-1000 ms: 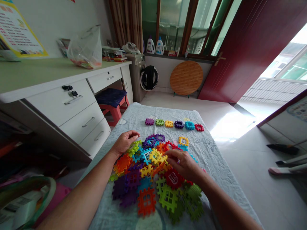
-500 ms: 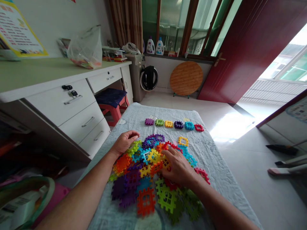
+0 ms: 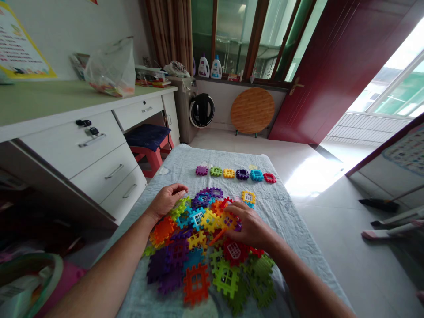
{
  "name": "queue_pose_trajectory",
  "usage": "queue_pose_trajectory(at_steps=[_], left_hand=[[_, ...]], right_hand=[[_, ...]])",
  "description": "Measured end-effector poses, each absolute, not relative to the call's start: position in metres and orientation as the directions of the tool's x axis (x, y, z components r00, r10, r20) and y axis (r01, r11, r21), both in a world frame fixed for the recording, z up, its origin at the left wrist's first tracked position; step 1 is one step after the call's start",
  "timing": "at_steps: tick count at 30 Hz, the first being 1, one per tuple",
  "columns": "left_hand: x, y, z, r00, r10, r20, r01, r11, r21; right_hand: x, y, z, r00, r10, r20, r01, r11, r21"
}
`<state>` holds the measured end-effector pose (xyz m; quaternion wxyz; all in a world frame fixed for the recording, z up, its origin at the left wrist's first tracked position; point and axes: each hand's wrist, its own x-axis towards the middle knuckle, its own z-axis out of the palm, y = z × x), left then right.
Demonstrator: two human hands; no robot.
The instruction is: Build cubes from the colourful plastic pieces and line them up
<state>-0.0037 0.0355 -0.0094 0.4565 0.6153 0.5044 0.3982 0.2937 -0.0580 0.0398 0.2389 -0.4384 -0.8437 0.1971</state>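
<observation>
Room: beyond the far edge of the table (image 3: pixel 294 234) stand a washing machine (image 3: pixel 183 108), its door open, and a round wooden tabletop (image 3: pixel 252 110); left of the table are a white desk (image 3: pixel 94 152) and a red stool (image 3: pixel 154 159) with a dark cushion.
Surface: pale blue cloth covers the table.
Row: six coloured pieces (image 3: pixel 229 173) lie toward the table's far edge.
Heap: interlocking plastic tiles (image 3: pixel 196 240) spread from mid-table toward its near edge.
Left hand (image 3: pixel 167 201): left of mid-table, fingers loosely curled, nothing seen in them.
Right hand (image 3: pixel 250 225): right of mid-table, bent over tiles; cannot tell whether it grips one.
Changed from half a second ago: an orange tile (image 3: pixel 217 236) at mid-table, flat then, now looks steeply tilted; the red tile (image 3: pixel 236 251) nearer the table's near edge shows more.
</observation>
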Motion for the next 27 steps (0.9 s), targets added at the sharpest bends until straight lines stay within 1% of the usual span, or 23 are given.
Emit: queue_pose_trajectory(at_steps=[3, 7, 9, 13, 16, 19, 22, 27], left_hand=[[-0.004, 0.035, -0.009, 0.169, 0.985, 0.041, 0.262, -0.085, 0.961], [-0.004, 0.035, -0.010, 0.175, 0.984, 0.033, 0.264, -0.080, 0.961], [-0.004, 0.036, -0.011, 0.179, 0.983, 0.031, 0.264, -0.079, 0.961], [-0.004, 0.036, -0.010, 0.179, 0.983, 0.038, 0.274, -0.086, 0.958], [-0.004, 0.036, -0.008, 0.178, 0.983, 0.035, 0.287, -0.086, 0.954], [-0.004, 0.035, -0.008, 0.179, 0.983, 0.028, 0.294, -0.080, 0.953], [-0.004, 0.036, -0.010, 0.174, 0.984, 0.034, 0.291, -0.085, 0.953], [-0.003, 0.035, -0.009, 0.172, 0.985, 0.031, 0.297, -0.082, 0.952]], right_hand=[[0.306, -0.051, 0.040, -0.418, 0.869, 0.264, 0.671, 0.491, -0.556], [0.341, -0.028, 0.036, -0.215, 0.922, 0.322, 0.720, 0.372, -0.586], [0.357, -0.015, 0.033, -0.175, 0.927, 0.333, 0.750, 0.344, -0.565], [0.374, 0.006, 0.026, -0.265, 0.929, 0.259, 0.812, 0.360, -0.460], [0.375, 0.011, 0.021, -0.322, 0.929, 0.183, 0.833, 0.370, -0.413], [0.373, 0.009, 0.016, -0.338, 0.930, 0.144, 0.834, 0.367, -0.412], [0.373, 0.008, 0.015, -0.338, 0.932, 0.133, 0.828, 0.361, -0.429], [0.371, 0.008, 0.015, -0.327, 0.936, 0.128, 0.838, 0.350, -0.419]])
